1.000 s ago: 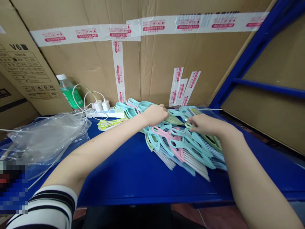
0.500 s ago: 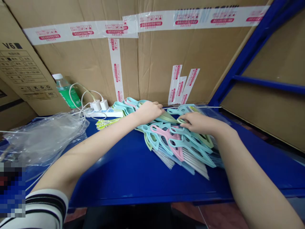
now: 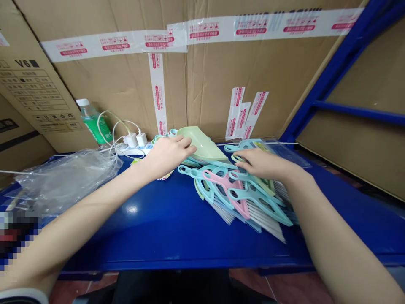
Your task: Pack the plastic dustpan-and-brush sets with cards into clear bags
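My left hand (image 3: 172, 154) is closed on a pale green dustpan (image 3: 205, 145), its pan tilted up above the other pieces. The dustpan's handle is hidden under my fingers. My right hand (image 3: 257, 162) grips the looped handle of a green hand brush (image 3: 267, 185), whose bristles lie partly under my wrist. Below and between both hands spreads a pile of small brushes: a pink brush (image 3: 226, 183) lies across blue ones, with a blue brush (image 3: 257, 198) on top at the right. Their bristles point toward the front right.
Clear plastic bags (image 3: 69, 181) lie at left on the blue table (image 3: 142, 236). A power strip with white chargers (image 3: 136, 139) and a green-labelled bottle (image 3: 96, 124) stand behind. Taped cardboard (image 3: 126, 84) walls the back; a blue metal frame (image 3: 325, 71) rises at right.
My left hand has moved left and toward me, and the green dustpan has been lifted and tilted up. My right hand stays almost in place on the green brush handle.
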A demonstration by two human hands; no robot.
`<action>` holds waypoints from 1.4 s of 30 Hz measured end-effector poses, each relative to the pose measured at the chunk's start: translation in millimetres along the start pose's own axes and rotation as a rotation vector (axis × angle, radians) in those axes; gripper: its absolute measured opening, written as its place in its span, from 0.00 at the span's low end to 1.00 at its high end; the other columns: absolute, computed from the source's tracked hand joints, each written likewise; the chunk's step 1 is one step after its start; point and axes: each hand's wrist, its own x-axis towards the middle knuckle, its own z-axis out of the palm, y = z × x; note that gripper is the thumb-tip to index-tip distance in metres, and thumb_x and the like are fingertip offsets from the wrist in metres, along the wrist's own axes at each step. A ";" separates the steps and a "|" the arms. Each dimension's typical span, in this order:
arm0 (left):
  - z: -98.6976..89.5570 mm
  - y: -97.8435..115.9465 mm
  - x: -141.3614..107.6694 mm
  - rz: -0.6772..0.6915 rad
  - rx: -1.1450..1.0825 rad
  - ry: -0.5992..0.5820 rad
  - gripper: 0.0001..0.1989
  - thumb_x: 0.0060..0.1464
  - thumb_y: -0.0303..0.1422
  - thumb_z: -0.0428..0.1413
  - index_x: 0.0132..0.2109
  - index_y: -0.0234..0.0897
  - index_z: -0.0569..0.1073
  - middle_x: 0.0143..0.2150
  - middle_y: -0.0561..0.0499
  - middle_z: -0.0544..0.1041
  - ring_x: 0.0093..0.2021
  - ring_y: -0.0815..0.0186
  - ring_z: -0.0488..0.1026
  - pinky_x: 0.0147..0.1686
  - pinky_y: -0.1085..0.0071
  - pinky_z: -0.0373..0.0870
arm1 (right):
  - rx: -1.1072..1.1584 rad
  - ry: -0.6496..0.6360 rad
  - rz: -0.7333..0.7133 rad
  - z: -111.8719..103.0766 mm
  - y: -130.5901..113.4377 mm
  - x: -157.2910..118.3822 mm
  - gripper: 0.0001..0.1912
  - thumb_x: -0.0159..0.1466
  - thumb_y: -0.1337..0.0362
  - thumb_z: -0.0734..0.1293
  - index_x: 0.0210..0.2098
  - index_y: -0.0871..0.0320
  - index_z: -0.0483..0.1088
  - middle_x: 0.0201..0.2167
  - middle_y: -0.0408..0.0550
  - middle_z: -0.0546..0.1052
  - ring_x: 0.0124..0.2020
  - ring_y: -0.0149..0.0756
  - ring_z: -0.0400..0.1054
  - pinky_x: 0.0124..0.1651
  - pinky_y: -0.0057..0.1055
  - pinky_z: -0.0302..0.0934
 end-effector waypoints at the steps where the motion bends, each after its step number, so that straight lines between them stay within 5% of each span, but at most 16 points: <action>1: -1.8 -1.3 -7.6 -0.005 0.007 0.004 0.08 0.58 0.20 0.53 0.40 0.36 0.74 0.34 0.49 0.76 0.35 0.61 0.74 0.22 0.71 0.64 | -0.001 0.005 -0.008 0.3 -0.5 0.3 0.21 0.66 0.64 0.58 0.54 0.63 0.72 0.52 0.61 0.78 0.51 0.51 0.73 0.51 0.43 0.66; 11: -10.6 -4.6 -89.7 -0.004 -0.029 0.158 0.14 0.61 0.20 0.45 0.37 0.36 0.73 0.35 0.49 0.77 0.33 0.64 0.75 0.26 0.71 0.69 | -0.024 0.039 -0.053 4.7 -4.6 4.5 0.23 0.65 0.64 0.55 0.54 0.65 0.72 0.52 0.63 0.77 0.52 0.53 0.72 0.52 0.46 0.65; 20: 14.5 -8.4 -144.9 0.039 -0.129 0.226 0.18 0.65 0.22 0.39 0.41 0.38 0.72 0.35 0.50 0.77 0.34 0.67 0.76 0.29 0.74 0.70 | -0.056 0.097 -0.038 4.2 -12.9 5.2 0.24 0.66 0.61 0.54 0.55 0.61 0.71 0.49 0.60 0.78 0.48 0.51 0.73 0.47 0.43 0.67; 24: 19.0 -6.1 -153.3 0.046 -0.247 0.114 0.18 0.65 0.22 0.39 0.42 0.40 0.73 0.36 0.51 0.77 0.35 0.67 0.75 0.34 0.74 0.71 | -0.049 0.177 -0.083 4.4 -17.2 5.1 0.22 0.66 0.61 0.54 0.52 0.58 0.72 0.44 0.57 0.79 0.47 0.50 0.72 0.46 0.43 0.66; 35: -0.8 4.3 -155.6 0.091 -0.369 0.158 0.13 0.65 0.21 0.43 0.42 0.38 0.71 0.34 0.53 0.76 0.31 0.68 0.73 0.33 0.71 0.67 | -0.179 0.413 -0.325 10.7 -57.0 5.4 0.18 0.67 0.66 0.55 0.49 0.60 0.72 0.34 0.57 0.75 0.41 0.49 0.66 0.42 0.41 0.62; 42: -12.4 11.9 -152.6 0.149 -0.370 0.110 0.16 0.67 0.23 0.42 0.37 0.36 0.72 0.30 0.54 0.74 0.28 0.70 0.70 0.29 0.71 0.66 | -0.199 0.458 -0.448 5.4 -84.4 2.4 0.19 0.68 0.68 0.54 0.53 0.61 0.69 0.34 0.53 0.73 0.31 0.41 0.64 0.31 0.33 0.59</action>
